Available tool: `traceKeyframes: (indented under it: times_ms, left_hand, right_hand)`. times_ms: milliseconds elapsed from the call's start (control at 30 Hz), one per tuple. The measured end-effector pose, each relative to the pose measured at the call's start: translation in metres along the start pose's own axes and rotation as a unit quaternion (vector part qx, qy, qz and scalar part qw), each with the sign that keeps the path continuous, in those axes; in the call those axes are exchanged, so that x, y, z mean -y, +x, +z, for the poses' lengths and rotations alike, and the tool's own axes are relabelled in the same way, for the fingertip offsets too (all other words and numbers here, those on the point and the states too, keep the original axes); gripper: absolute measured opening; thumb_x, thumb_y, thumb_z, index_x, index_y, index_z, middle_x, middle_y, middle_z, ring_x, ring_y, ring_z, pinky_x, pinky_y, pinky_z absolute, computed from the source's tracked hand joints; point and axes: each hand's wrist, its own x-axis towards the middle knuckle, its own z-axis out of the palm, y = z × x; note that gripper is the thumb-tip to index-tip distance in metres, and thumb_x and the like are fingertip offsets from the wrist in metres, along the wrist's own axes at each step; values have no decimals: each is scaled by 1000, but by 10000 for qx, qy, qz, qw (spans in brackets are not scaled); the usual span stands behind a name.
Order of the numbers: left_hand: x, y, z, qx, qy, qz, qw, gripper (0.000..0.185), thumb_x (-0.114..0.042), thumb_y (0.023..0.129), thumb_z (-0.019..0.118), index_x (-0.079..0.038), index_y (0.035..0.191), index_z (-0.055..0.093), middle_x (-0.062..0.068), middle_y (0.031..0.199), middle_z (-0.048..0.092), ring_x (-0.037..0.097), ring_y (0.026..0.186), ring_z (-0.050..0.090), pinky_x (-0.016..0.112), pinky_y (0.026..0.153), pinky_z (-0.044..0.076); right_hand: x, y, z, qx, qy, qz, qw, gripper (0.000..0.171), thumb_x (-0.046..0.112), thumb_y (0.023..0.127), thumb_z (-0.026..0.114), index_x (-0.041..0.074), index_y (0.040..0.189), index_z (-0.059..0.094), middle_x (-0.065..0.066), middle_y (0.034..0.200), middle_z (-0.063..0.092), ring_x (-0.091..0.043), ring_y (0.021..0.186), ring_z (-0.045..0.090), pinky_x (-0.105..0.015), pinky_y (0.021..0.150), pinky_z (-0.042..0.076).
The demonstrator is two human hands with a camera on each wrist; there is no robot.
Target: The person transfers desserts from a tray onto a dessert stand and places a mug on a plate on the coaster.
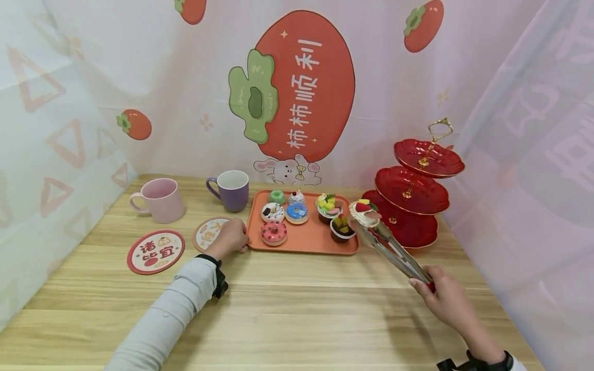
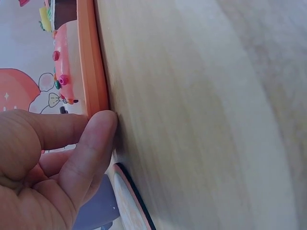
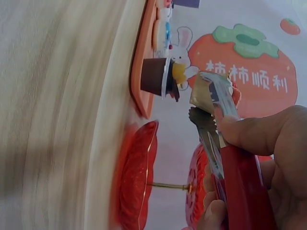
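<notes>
My right hand (image 1: 441,294) grips the red handle of metal tongs (image 1: 394,252). The tong tips pinch a small cream cake with strawberry (image 1: 364,212), held in the air just right of the orange tray (image 1: 306,239) and in front of the red three-tier stand (image 1: 410,193). In the right wrist view the tongs (image 3: 211,129) clamp the cake (image 3: 204,93) above the tray's edge (image 3: 144,72). My left hand (image 1: 232,237) has curled fingers holding the tray's left rim (image 2: 91,62); its thumb (image 2: 103,129) touches the rim. The tray carries donuts (image 1: 274,233) and several cup desserts (image 1: 341,229).
A pink mug (image 1: 160,200) and a purple mug (image 1: 231,189) stand at the back left. Two round coasters (image 1: 155,251) lie near my left hand, one partly under it (image 2: 129,201). Printed curtains enclose the wooden table (image 1: 297,309) on three sides.
</notes>
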Motion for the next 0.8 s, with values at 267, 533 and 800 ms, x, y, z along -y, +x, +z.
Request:
traceKeyframes:
  times_ms: [267,533,800]
  left_hand:
    - [0,-1,-1,-2,45,0,10000,17,3,81,56,-2,65,55,8,60,57,10,45,56,21,44,45]
    - [1,0,1,-31,85,22,10000,20,2,82,56,-3,63,54,8,58,57,11,44,56,21,44,45]
    - [1,0,3,-51,195,-58,9998,19,1,83,56,-4,64,54,7,57,57,12,45,57,22,44,44]
  right_hand:
    - [-7,7,-2,136,-226,243,9994,27,11,80,73,-8,92,58,1,66,41,-9,53,36,-25,45,30]
    - [-11,14,0,319,-148,489,9982,23,10,82,70,-8,90,57,-2,66,42,-14,54,38,-28,47,31]
    - [-18,19,1,413,-154,816,9957,21,13,83,68,-5,86,58,-5,66,44,-18,57,41,-32,50,33]
